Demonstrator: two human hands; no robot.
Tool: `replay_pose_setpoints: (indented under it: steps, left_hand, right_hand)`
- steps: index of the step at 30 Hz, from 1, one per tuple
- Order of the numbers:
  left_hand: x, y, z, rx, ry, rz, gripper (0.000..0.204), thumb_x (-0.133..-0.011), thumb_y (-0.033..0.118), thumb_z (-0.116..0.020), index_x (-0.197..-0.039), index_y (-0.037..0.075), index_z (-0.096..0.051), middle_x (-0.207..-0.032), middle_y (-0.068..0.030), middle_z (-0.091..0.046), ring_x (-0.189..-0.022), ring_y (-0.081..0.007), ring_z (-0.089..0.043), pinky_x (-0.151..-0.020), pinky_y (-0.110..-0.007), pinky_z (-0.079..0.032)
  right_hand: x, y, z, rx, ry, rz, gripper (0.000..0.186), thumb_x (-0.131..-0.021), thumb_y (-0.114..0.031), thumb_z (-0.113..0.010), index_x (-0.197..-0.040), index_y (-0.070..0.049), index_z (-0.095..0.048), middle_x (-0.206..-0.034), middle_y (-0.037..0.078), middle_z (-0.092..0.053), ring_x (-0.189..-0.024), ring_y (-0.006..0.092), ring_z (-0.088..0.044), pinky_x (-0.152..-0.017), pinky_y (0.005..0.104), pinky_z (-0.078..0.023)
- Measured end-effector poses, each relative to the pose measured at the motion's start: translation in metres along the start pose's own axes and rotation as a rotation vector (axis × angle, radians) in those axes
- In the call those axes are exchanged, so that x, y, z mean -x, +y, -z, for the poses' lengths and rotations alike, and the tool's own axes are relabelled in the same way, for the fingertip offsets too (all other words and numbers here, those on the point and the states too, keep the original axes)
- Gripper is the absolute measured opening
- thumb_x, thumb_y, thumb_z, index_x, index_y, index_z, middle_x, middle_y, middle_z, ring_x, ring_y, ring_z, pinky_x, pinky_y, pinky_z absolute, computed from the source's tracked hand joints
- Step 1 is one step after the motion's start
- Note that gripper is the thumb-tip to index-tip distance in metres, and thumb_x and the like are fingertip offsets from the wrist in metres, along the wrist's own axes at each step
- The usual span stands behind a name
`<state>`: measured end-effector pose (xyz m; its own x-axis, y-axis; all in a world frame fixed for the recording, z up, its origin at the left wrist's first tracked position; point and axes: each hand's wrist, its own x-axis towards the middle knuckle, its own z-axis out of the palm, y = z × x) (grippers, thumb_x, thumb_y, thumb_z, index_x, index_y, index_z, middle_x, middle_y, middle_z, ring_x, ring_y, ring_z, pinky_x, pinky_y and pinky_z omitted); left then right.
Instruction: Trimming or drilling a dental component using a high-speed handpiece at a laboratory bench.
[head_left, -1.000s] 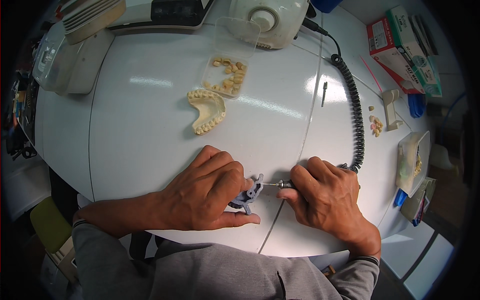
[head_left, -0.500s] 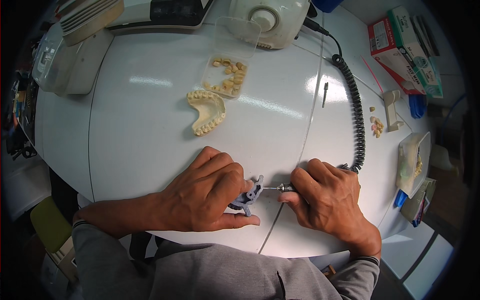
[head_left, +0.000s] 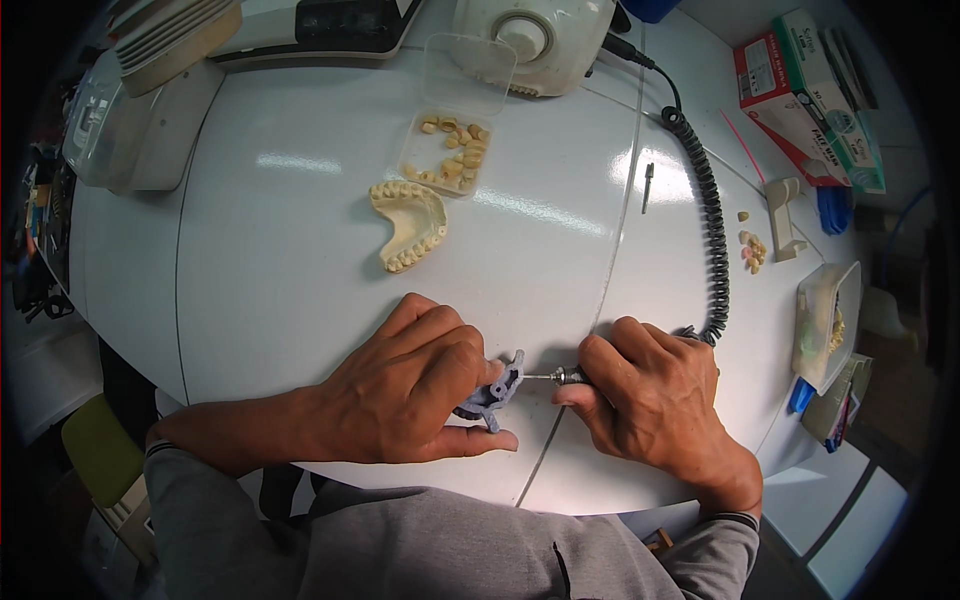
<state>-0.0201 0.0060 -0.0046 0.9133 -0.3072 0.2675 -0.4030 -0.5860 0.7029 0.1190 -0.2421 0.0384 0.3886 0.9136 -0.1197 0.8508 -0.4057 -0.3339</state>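
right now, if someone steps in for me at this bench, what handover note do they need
Left hand: grip shut on the small grey-blue dental part, held down on the white table.
Right hand: grip shut on the metal rotary handpiece, its thin bur at the part's edge; black coiled cord runs back to the white motor unit.
Cream tooth-arch model and clear tray of loose teeth lie untouched behind.
Trimming under way; how much remains is unclear.

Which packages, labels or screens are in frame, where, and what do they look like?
Red-and-white box: far right of table, flat, rectangular.
Green-and-white box: lying along the red box's right side, long, rectangular.
Dark display panel: top centre, on a beige machine, black rectangle, unlit as far as visible.
Clear plastic case: centre top, lid open, holds small cream tooth pieces.
Clear tray: right edge, rectangular, contents unclear.
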Motion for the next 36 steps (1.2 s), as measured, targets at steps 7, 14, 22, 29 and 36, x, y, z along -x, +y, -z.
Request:
replay_pose_setpoints:
  steps: [7, 14, 22, 29, 36]
  left_hand:
    - [-0.0001, -0.0003, 0.0006, 0.007, -0.003, 0.005, 0.072, -0.08, 0.053, -0.097, -0.113, 0.001, -0.06, -0.09, -0.0098, -0.066, -0.084, -0.0225, -0.062, -0.083, -0.043, -0.042]
    - [-0.0004, -0.0002, 0.0006, -0.007, -0.007, -0.003, 0.073, -0.08, 0.054, -0.097, -0.113, 0.001, -0.06, -0.091, -0.01, -0.065, -0.084, -0.0229, -0.061, -0.083, -0.043, -0.042]
    - [-0.0005, -0.0006, 0.0004, 0.0, -0.005, -0.005, 0.073, -0.079, 0.052, -0.097, -0.114, 0.0, -0.059, -0.091, -0.0099, -0.065, -0.084, -0.0227, -0.061, -0.083, -0.043, -0.042]
    - [-0.0002, 0.001, 0.0008, -0.005, -0.001, -0.004, 0.072, -0.08, 0.053, -0.096, -0.113, 0.001, -0.06, -0.091, -0.0103, -0.065, -0.084, -0.023, -0.061, -0.083, -0.043, -0.043]
    - [0.0003, 0.0001, -0.0002, -0.012, 0.009, -0.011, 0.072, -0.08, 0.054, -0.096, -0.113, 0.001, -0.06, -0.091, -0.0102, -0.065, -0.084, -0.0229, -0.062, -0.083, -0.043, -0.043]
  right_hand:
    - [-0.0002, -0.0015, -0.0018, 0.02, 0.005, -0.019, 0.047, -0.104, -0.059, -0.067, -0.093, -0.014, -0.067, -0.074, 0.001, -0.056, -0.05, 0.0118, -0.057, -0.039, 0.0318, -0.041]
    - [0.0003, -0.0004, -0.0031, 0.016, 0.019, -0.01, 0.045, -0.104, -0.058, -0.069, -0.094, -0.014, -0.067, -0.074, 0.001, -0.055, -0.048, 0.0114, -0.056, -0.039, 0.0306, -0.039]
    - [0.0003, -0.0004, -0.0025, 0.007, 0.012, -0.008, 0.044, -0.104, -0.056, -0.07, -0.094, -0.013, -0.067, -0.074, 0.001, -0.055, -0.049, 0.0125, -0.057, -0.039, 0.0316, -0.041]
    - [-0.0012, -0.0014, -0.0013, 0.02, 0.02, -0.011, 0.044, -0.104, -0.056, -0.07, -0.094, -0.013, -0.067, -0.074, 0.001, -0.055, -0.049, 0.0128, -0.057, -0.04, 0.0318, -0.041]
    - [-0.0015, -0.0013, -0.0007, 0.023, 0.019, -0.006, 0.044, -0.104, -0.056, -0.07, -0.093, -0.013, -0.067, -0.074, 0.001, -0.055, -0.051, 0.0128, -0.058, -0.04, 0.0319, -0.042]
